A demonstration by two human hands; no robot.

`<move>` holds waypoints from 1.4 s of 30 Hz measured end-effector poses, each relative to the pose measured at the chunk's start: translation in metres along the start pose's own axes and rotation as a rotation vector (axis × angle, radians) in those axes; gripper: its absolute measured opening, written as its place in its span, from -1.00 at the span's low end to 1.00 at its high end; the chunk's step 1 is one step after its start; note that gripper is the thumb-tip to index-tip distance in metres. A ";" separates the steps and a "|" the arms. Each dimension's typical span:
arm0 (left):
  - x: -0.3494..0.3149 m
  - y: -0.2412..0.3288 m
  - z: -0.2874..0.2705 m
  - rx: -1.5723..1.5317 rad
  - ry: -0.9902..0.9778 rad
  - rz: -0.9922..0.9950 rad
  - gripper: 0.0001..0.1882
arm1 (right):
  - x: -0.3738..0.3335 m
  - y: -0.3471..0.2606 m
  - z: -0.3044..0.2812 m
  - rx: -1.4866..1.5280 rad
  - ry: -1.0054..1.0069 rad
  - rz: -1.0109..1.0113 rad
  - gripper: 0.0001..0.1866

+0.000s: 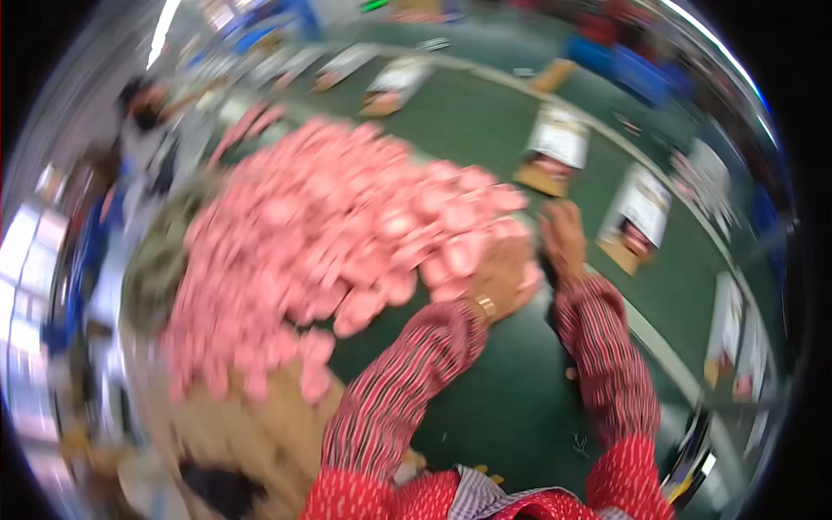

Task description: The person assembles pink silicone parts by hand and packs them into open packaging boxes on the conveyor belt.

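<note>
A big heap of pink, rounded, flat soft pieces (347, 221) is spread over the green table (485, 390). At its right end, my left hand (503, 270) lies on the pieces. Its fingers are smeared by motion, so its grip cannot be made out. A bracelet or watch circles that wrist. My right hand (564, 241) is just right of the heap, beside the pale rail of the conveyor. Its fingers look stretched out, with nothing visible in them. Striped sleeve covers wrap both forearms.
Beyond the rail, a green conveyor belt (485, 113) carries several white-and-brown packages, one (555, 147) just past my right hand. Brown cardboard (251, 425) lies under the heap's near left side. A person (160, 130) is at the far left. Blue bins (637, 74) stand far right.
</note>
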State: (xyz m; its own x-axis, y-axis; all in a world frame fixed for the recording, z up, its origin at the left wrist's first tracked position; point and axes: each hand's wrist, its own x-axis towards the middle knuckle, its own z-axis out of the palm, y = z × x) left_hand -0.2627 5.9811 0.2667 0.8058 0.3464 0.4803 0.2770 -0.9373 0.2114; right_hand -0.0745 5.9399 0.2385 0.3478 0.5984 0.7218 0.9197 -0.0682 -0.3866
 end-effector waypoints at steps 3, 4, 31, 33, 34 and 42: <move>-0.004 0.001 0.001 0.133 0.162 0.092 -0.33 | -0.035 -0.017 -0.022 -0.060 -0.074 -0.147 -0.80; -0.007 -0.009 0.017 0.064 0.233 0.109 -0.31 | -0.033 -0.045 -0.028 0.084 -0.061 -0.077 -0.80; -0.448 -0.389 -0.287 0.526 0.256 -1.365 -0.45 | -0.069 -0.083 -0.079 0.039 -0.333 0.051 -0.92; -0.341 -0.343 -0.225 0.917 0.176 -0.911 -0.58 | -0.067 -0.065 -0.110 -0.114 -0.318 0.051 -0.91; -0.345 -0.337 -0.246 0.813 0.330 -1.057 -0.64 | -0.063 -0.081 -0.100 -0.019 -0.320 0.099 -0.88; -0.224 -0.200 -0.236 -0.142 0.905 -1.266 -0.47 | -0.073 -0.134 -0.057 0.328 -0.424 0.025 -0.62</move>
State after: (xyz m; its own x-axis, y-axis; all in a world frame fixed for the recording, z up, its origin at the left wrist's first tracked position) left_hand -0.6217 6.1002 0.3177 -0.4906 0.8327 0.2566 0.4135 -0.0367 0.9097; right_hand -0.2129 5.8601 0.2706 0.2021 0.8743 0.4414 0.7836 0.1260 -0.6084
